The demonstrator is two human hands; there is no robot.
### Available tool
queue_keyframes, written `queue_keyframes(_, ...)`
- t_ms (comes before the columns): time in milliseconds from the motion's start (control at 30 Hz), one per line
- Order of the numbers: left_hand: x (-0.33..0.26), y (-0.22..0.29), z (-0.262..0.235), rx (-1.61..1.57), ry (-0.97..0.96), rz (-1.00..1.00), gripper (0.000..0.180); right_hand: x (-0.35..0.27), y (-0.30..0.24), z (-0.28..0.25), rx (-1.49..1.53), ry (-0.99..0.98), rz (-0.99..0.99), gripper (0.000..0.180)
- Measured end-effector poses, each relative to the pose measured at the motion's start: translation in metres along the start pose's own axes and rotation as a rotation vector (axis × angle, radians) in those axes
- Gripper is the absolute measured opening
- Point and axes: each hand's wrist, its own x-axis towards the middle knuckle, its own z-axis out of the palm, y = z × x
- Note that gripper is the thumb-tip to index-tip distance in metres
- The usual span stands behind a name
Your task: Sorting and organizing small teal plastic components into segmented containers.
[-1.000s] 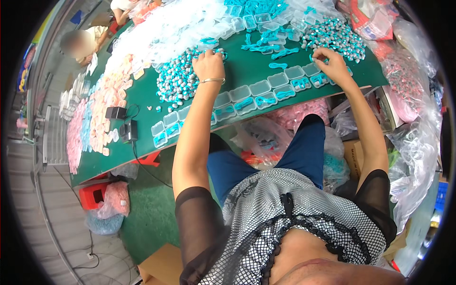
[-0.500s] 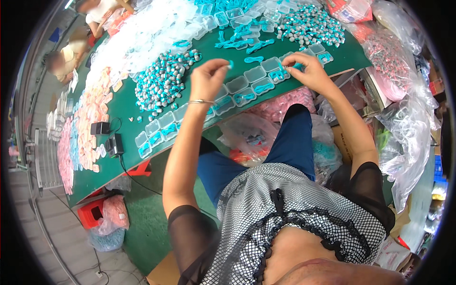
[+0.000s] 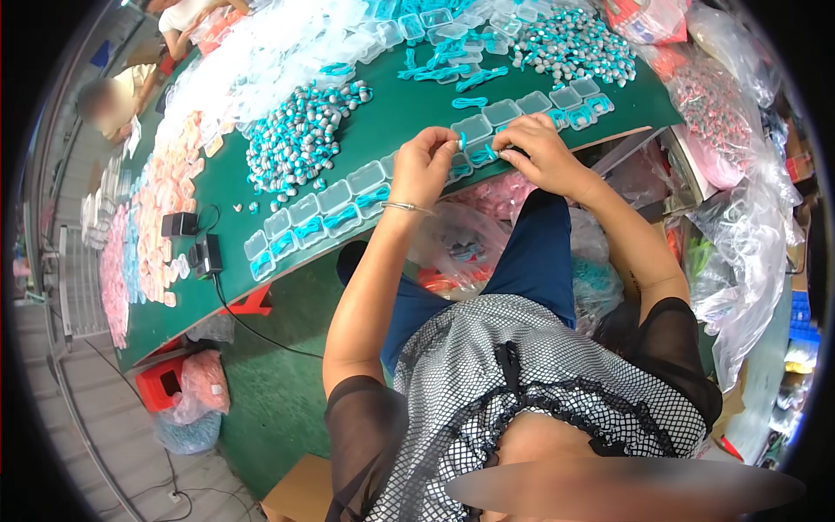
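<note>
A row of clear plastic boxes [image 3: 333, 198] with raised lids runs along the near edge of the green table, coiled turquoise cords [image 3: 307, 228] lying in them. Over the row's middle, my left hand [image 3: 424, 167] is closed, pinching a small turquoise piece [image 3: 462, 139] between thumb and forefinger. Just to its right, my right hand [image 3: 541, 150] is closed, its fingertips low at a box with a turquoise cord [image 3: 481, 155]. What those fingertips hold, if anything, is hidden. Farther right, boxes [image 3: 578, 115] contain cords and small pieces.
Heaps of small turquoise-and-grey pieces [image 3: 296, 130] lie left and at the far right [image 3: 574, 48]. Behind are a pile of clear boxes [image 3: 261, 61] and loose cord bundles [image 3: 481, 78]. Black blocks [image 3: 206, 255] with a cable stand at left. Two people sit beyond the table.
My left hand has moved right with the small turquoise piece, nearer the boxes. My right hand has moved left and down along the row, and the two hands are now close together.
</note>
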Motion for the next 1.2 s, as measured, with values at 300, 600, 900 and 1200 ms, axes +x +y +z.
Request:
queue_keyframes(300, -0.002, 0.005, -0.001, -0.032, -0.04, -0.041, 0.016, 0.002, 0.003, 0.007, -0.019, 0.039, -0.006, 0.015)
queue_keyframes(600, -0.004, 0.003, -0.005, -0.287, -0.063, -0.134, 0.02, 0.002, -0.002, 0.001, 0.023, 0.004, 0.032, 0.016)
queue_keyframes(900, -0.001, 0.006, 0.004, -0.224, -0.071, -0.053, 0.018, 0.012, -0.011, -0.005, 0.449, 0.051, 0.237, 0.016)
queue_keyframes(1200, 0.001, 0.002, 0.006, -0.014, -0.013, 0.063, 0.014, 0.009, 0.0, -0.002, 0.313, 0.05, 0.17, 0.015)
